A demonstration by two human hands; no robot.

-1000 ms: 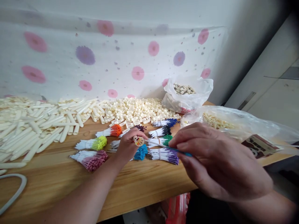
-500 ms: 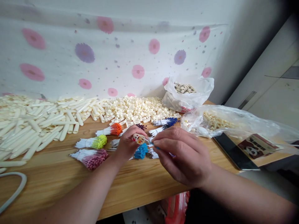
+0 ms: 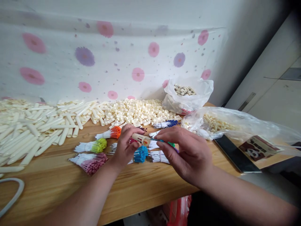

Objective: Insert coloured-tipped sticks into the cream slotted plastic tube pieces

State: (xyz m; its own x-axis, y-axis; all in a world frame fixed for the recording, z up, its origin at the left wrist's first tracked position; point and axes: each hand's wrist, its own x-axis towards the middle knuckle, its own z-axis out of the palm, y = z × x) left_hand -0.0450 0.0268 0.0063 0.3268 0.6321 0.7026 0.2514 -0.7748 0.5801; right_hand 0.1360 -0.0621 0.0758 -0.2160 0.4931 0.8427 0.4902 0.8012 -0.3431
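Fingers of the left hand (image 3: 127,145) are closed round a slotted cream tube (image 3: 141,139), its open end pointing toward the right hand (image 3: 189,153). Fingers of the right hand are pinched together on a thin blue piece (image 3: 153,140), held at the mouth of the tube; how far it reaches inside cannot be told. Both hands are above the wooden tabletop (image 3: 141,188), the tube held between them.

Below and around the hands lie bundles of thin white sticks with coloured tips: an orange bundle (image 3: 114,132), a yellow-green bundle (image 3: 94,145) and a pink bundle (image 3: 92,161) on the left, a bright blue bundle (image 3: 140,154) under the tube, a purple bundle (image 3: 160,156) partly hidden by the right hand, and a dark blue bundle (image 3: 167,124) farther back.

Behind them, long cream tubes (image 3: 47,125) are heaped at the left, beside a pile of short slotted pieces (image 3: 138,111). An open white bag (image 3: 185,102) stands near the pile. A clear bag (image 3: 225,122) lies in front of it, near a dark flat object (image 3: 236,153) and a panda-printed packet (image 3: 257,148).
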